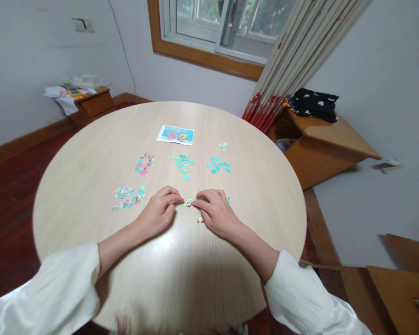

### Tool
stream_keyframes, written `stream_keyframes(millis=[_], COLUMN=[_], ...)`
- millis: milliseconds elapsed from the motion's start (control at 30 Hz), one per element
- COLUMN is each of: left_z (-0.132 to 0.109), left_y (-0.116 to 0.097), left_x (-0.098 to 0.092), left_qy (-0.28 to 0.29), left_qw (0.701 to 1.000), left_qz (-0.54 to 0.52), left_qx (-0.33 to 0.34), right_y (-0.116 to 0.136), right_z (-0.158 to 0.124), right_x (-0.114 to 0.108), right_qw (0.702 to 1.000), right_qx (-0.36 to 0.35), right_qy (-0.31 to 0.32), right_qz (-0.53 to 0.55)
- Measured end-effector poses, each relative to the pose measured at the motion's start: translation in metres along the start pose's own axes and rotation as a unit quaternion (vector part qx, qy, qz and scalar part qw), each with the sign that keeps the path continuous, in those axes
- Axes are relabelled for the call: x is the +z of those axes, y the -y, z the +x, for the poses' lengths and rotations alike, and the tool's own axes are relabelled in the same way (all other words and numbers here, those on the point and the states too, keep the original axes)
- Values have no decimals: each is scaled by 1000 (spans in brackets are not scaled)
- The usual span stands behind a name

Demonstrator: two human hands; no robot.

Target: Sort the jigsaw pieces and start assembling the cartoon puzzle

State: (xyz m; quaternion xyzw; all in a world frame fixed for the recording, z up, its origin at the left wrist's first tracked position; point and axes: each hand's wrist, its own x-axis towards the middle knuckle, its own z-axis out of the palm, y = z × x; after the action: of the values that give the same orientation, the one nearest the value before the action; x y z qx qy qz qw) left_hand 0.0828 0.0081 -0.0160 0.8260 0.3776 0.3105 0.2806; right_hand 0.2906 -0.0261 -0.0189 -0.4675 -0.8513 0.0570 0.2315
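Note:
On the round pale wooden table (91, 153), both my hands rest near the middle. My left hand (159, 211) and my right hand (214, 213) have curled fingers pinching a small cluster of yellow and teal puzzle pieces (187, 202) between them. One loose piece (200, 219) lies just under my right hand. Groups of loose pieces lie around: pink ones (144, 164), teal ones (183, 164), more teal ones (218, 165), a small pale group (223, 145), and mixed pieces (128, 197) left of my left hand. A printed reference picture (175, 134) lies farther back.
A wooden cabinet (321, 139) with dark spotted cloth (314, 104) stands to the right beside striped curtains (293, 60). A low wooden stand with papers (80, 95) sits at the back left. Wooden boards (401, 274) lie on the floor at the right.

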Motion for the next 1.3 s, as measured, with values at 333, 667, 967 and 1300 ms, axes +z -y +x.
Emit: stream_keyframes(millis=[333, 667, 967, 1300], left_z=[-1, -2, 1, 3], left_y=[2, 4, 4, 2], left_x=[-1, 1, 9, 10], left_qy=[-2, -2, 40, 41], left_qw=[999, 992, 990, 992], left_qz=[38, 120, 123, 80], left_qx=[-2, -29, -59, -85], right_y=[0, 1, 0, 1], right_z=[1, 2, 9, 11], right_x=[-1, -2, 1, 0], right_qw=[1000, 999, 994, 989], right_qx=[12, 40, 94, 117], right_qy=[-17, -2, 35, 53], right_qz=[3, 10, 43, 76])
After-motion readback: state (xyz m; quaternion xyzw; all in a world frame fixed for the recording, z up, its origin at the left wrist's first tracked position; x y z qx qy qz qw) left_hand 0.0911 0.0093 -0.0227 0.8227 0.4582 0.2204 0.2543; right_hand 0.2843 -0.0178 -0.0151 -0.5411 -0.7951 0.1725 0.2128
